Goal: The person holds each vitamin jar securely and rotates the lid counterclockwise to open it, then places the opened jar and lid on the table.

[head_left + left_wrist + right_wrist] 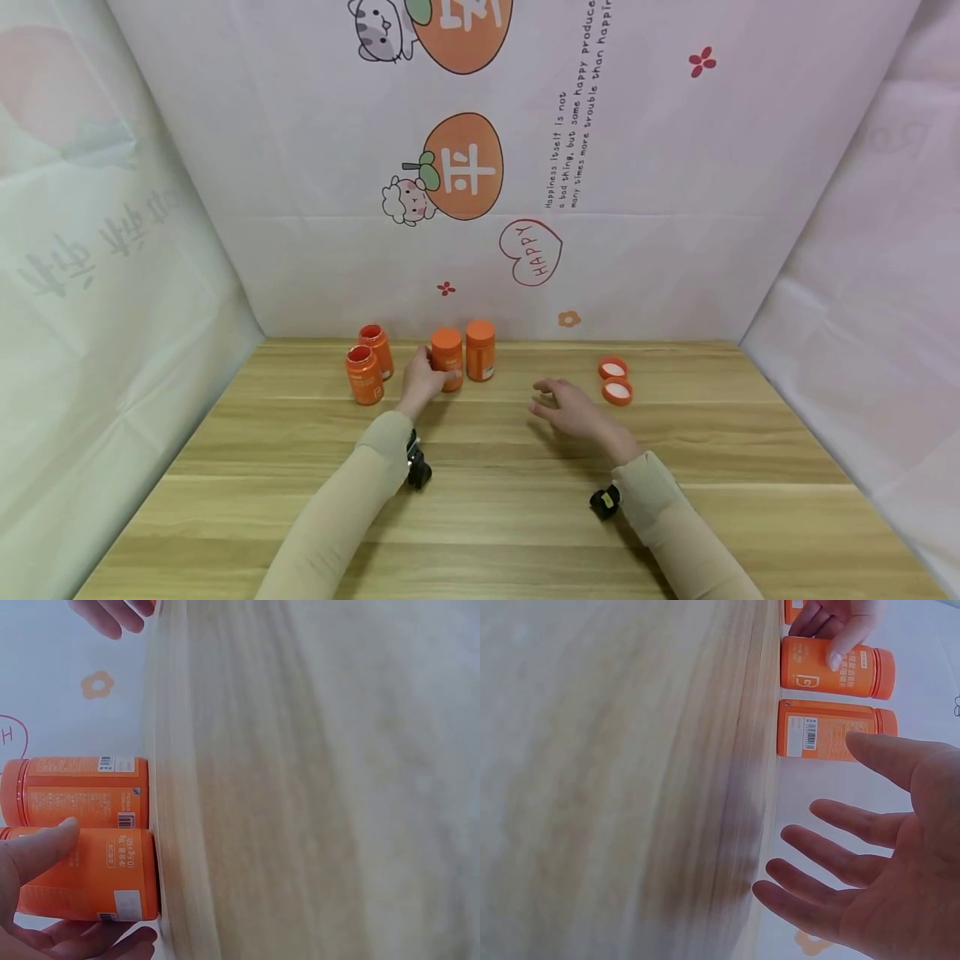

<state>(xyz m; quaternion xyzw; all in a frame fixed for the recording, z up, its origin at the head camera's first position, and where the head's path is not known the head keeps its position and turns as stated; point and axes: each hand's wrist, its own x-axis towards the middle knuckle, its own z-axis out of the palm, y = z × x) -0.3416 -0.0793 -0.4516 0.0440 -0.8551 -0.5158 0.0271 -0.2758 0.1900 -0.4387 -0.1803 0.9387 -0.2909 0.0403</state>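
My left hand [422, 383] holds a capped orange bottle [447, 357], thumb on one side and fingers on the other. The bottle stands upright on the table. In the left wrist view, the thumb lies across the label of this bottle [94, 874]. Just right of it stands a second capped orange bottle [481, 354]. My right hand [572, 410] hovers over the table to the right of both bottles, holding nothing. In the right wrist view, the fingers of that hand [900, 855] are spread, with the thumb tip overlapping the second bottle [829, 729].
Two uncapped orange bottles [365, 379] stand left of my left hand. Two orange lids [617, 392] lie with their white insides up, right of my right hand. Behind the wooden table [495, 500] rises a printed white sheet [637, 250], with more sheeting at both sides.
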